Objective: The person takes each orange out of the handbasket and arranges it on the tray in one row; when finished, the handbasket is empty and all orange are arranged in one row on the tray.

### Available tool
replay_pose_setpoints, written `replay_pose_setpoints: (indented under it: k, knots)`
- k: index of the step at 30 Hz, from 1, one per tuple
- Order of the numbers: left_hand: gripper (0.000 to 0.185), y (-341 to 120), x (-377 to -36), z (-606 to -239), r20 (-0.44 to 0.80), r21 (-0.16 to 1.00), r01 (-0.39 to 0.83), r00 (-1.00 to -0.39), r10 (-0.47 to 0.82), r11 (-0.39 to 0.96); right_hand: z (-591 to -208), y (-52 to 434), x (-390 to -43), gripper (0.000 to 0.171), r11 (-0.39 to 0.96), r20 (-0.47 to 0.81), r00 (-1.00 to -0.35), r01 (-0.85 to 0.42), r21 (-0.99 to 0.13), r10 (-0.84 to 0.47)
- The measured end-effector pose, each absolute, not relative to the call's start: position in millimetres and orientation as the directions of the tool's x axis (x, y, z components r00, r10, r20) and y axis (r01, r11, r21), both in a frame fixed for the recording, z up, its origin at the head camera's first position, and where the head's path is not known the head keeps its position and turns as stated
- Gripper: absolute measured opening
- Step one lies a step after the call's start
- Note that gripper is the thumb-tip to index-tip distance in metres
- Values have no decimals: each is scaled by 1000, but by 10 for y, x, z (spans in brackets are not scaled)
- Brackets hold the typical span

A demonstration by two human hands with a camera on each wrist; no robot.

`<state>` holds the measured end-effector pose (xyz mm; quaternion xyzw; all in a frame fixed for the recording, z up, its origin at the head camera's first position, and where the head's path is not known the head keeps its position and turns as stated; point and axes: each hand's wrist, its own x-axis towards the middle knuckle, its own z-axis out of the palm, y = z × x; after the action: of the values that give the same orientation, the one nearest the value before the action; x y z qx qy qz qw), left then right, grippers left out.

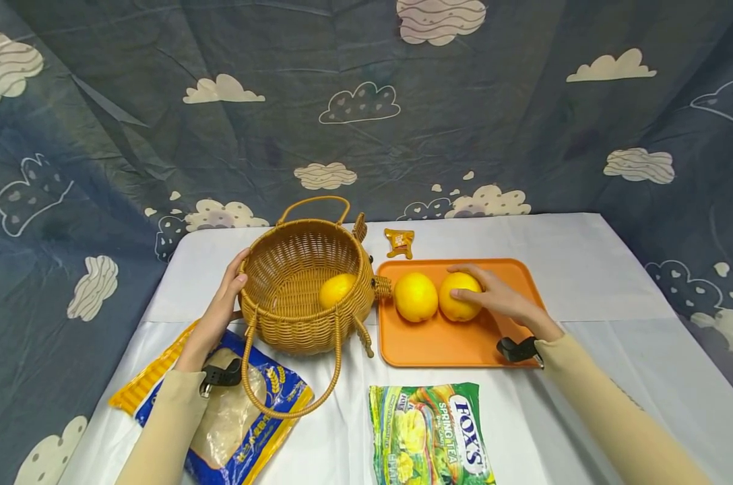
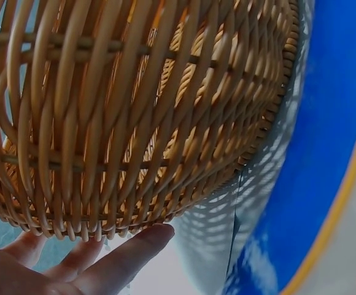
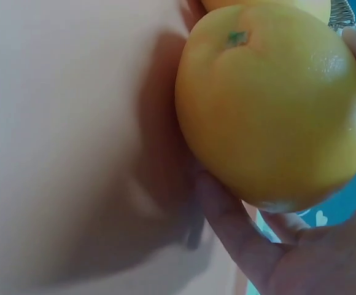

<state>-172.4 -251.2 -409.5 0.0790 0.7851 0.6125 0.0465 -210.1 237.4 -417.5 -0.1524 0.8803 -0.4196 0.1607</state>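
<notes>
The round wicker basket [image 1: 308,330] stands at left of centre, with a yellow-orange orange [image 1: 336,291] inside. My left hand [image 1: 222,300] rests against its left side near the rim. In the left wrist view, extended fingers [image 2: 126,255] touch the woven wall [image 2: 104,123]. My right hand [image 1: 494,296] grips another orange [image 1: 459,296] on the orange tray [image 1: 463,347]. Thumb and fingers curl round this fruit [image 3: 273,110] in the right wrist view, its green stem mark showing. A third orange [image 1: 416,297] sits just left of it on the tray.
A blue and yellow food bag [image 1: 233,404] lies under the left forearm, partly beneath the basket's front handle [image 1: 336,367]. The green Fox's candy bag [image 1: 430,434] lies at the front. Behind the tray is a small wrapped snack [image 1: 399,242]. A cloud-patterned cloth [image 1: 354,155] hangs behind the table.
</notes>
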Motion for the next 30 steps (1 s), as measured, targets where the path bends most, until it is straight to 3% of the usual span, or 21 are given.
replay_pose_setpoints:
  k: [30]
  knots:
    - [56,-2512,-1718,-4095,27,970,68,-984,177,232,-4118,2416,-2104,61,662,-162,-905,-158,-733,-394]
